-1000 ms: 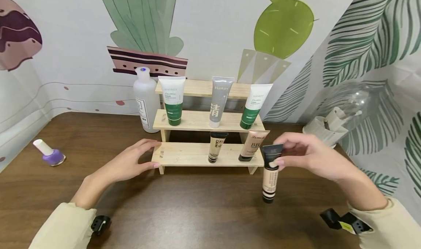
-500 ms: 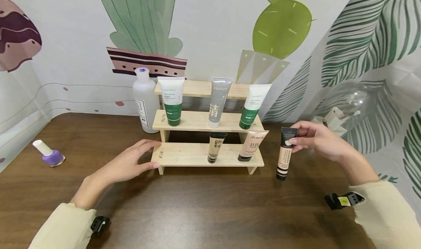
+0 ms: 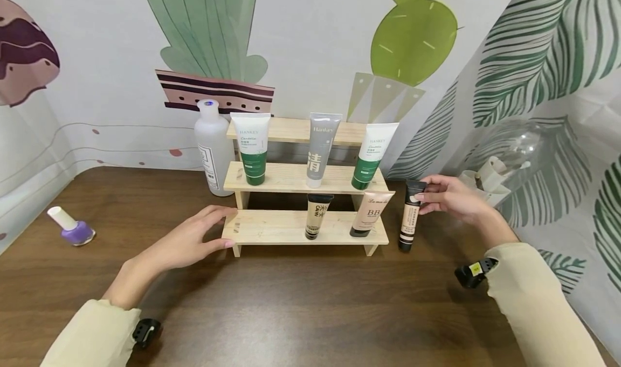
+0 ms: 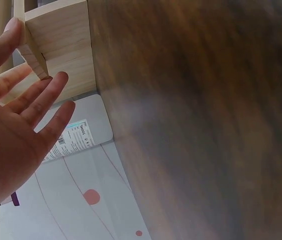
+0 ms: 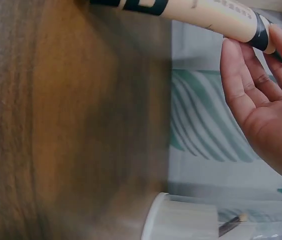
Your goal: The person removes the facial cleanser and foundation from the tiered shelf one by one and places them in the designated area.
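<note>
My right hand [image 3: 448, 197] pinches a beige tube with black ends [image 3: 409, 216] near its top, between thumb and fingers. The tube is nearly upright, just right of a wooden tiered shelf [image 3: 271, 229]; whether its lower end touches the table cannot be told. In the right wrist view the same tube [image 5: 216, 17] crosses the top. My left hand [image 3: 186, 240] rests its thumb and fingertips against the shelf's left end, fingers loosely extended. On the bottom tier stand a small gold-and-black tube [image 3: 318, 219] and a pink BB tube [image 3: 371, 213].
The middle tier bears a white-green tube [image 3: 253, 151], a grey tube [image 3: 322, 149] and another white-green tube [image 3: 373, 157]. A white bottle [image 3: 213, 146] stands behind the shelf's left side. Purple nail polish [image 3: 77, 231] is far left; a clear-domed holder [image 3: 497, 181] stands right.
My right hand, holding the beige tube, first moved right and away from me, then back left toward the shelf's right end. The left hand stayed at the shelf's left end.
</note>
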The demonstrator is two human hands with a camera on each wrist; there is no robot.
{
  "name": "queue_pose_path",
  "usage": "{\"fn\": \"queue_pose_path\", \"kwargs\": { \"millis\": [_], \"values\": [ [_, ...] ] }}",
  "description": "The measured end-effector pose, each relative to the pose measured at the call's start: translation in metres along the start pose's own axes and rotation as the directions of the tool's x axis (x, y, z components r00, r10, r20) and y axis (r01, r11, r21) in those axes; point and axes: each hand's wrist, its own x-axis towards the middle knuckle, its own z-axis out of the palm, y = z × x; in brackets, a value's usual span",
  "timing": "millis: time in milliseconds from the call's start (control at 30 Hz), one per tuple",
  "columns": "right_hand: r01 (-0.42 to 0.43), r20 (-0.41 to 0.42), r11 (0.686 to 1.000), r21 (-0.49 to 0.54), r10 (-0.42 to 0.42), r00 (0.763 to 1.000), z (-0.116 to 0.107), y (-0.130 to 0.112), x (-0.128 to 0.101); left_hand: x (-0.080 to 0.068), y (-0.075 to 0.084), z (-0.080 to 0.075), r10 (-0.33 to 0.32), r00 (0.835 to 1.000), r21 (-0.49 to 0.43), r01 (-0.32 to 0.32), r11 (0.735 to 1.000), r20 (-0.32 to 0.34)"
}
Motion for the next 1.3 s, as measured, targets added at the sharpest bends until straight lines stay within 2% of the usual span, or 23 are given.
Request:
{"fn": "queue_pose_path", "kwargs": {
  "millis": [133,333,567,867,1033,1300],
  "values": [
    [-0.029,-0.032,0.997,0.073,0.032,0.999,-0.003,0.006,0.005,0.0,0.001,0.0,-0.003,1.0,0.005,0.003,1.0,0.002],
    [-0.047,-0.118,0.993,0.112,0.061,0.991,-0.003,0.019,0.015,0.0,0.002,-0.001,-0.005,1.0,0.006,0.005,1.0,0.008],
    [-0.075,-0.162,0.987,0.145,0.099,0.982,-0.002,0.03,0.024,-0.001,0.001,-0.001,-0.006,1.0,0.002,0.006,1.0,0.008],
    [-0.199,-0.225,0.976,0.092,0.215,0.95,-0.001,0.038,0.028,-0.001,0.003,-0.001,0.004,1.0,-0.006,-0.004,1.0,0.002],
    [-0.21,-0.264,0.976,0.064,0.22,0.939,0.001,0.043,0.032,-0.001,0.003,-0.001,0.002,1.0,-0.007,-0.002,1.0,0.003],
    [-0.243,-0.317,0.969,-0.04,0.218,0.923,0.008,0.05,0.042,0.0,0.002,0.0,0.002,1.0,-0.012,-0.002,1.0,0.003]
  ]
}}
